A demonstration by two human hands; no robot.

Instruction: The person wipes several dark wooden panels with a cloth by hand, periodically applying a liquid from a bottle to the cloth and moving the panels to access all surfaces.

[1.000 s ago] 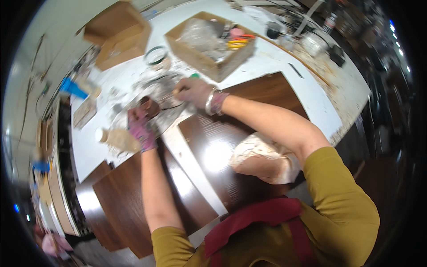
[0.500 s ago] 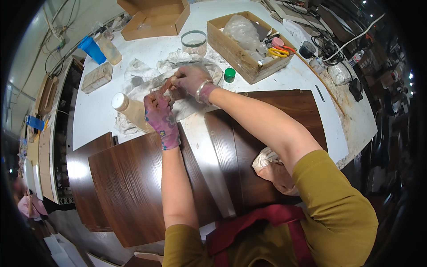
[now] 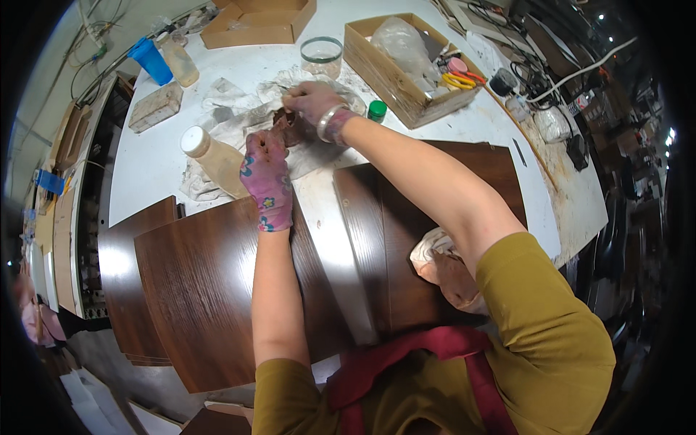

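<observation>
My left hand (image 3: 267, 170), in a pink flowered glove, is closed with its fingers curled against a small reddish-brown crumpled piece (image 3: 287, 129), perhaps stained cloth. Just above and to the right, my right hand (image 3: 315, 104), gloved and with a pale band at the wrist, pinches at the upper end of this piece; its fingertips are partly hidden. Both hands are over a spread white, stained rag (image 3: 326, 148). A clear bottle with a white cap (image 3: 217, 161) leans beside my left hand. A green cap (image 3: 377, 111) stands right of my right hand.
Dark wood-grain panels (image 3: 196, 283) lie on the white table, with a brown-stained cloth (image 3: 449, 275) on the right one. Behind stand a glass jar (image 3: 321, 56), a cardboard box (image 3: 406, 98) with bags and scissors, another open box (image 3: 254, 25), a blue cup (image 3: 151, 61) and a dusty block (image 3: 156, 107).
My right hand has shifted up and slightly right, away from my left hand. More of the brown piece shows between them. The whole view has shifted slightly.
</observation>
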